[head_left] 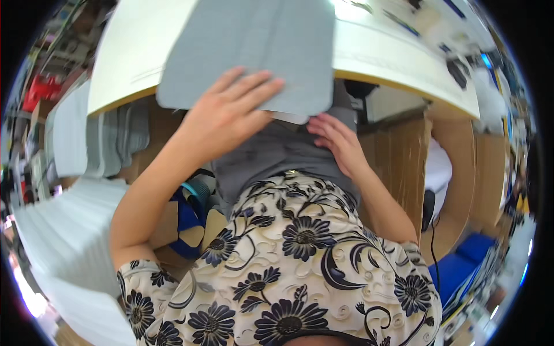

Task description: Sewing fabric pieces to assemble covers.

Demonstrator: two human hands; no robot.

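A flat grey sheet (pixel 248 52) with rounded corners lies on the white table and juts over its front edge toward me. My left hand (pixel 231 112) rests on the near part of it, palm down, fingers stretched out. At the sheet's near right corner is my right hand (pixel 339 141), its fingertips by the edge and its fingers slightly bent and apart. A thin white layer (pixel 291 116) peeks out under the near edge between my hands. Whatever lies under the sheet is otherwise hidden.
The white table (pixel 138 52) curves across the top, with a black mouse-like item (pixel 457 72) at its right. Stacked grey sheets (pixel 107 138) and a pile of pale sheets (pixel 63 230) stand left. A cardboard box (pixel 398 167) is open at right, near blue items (pixel 473 254).
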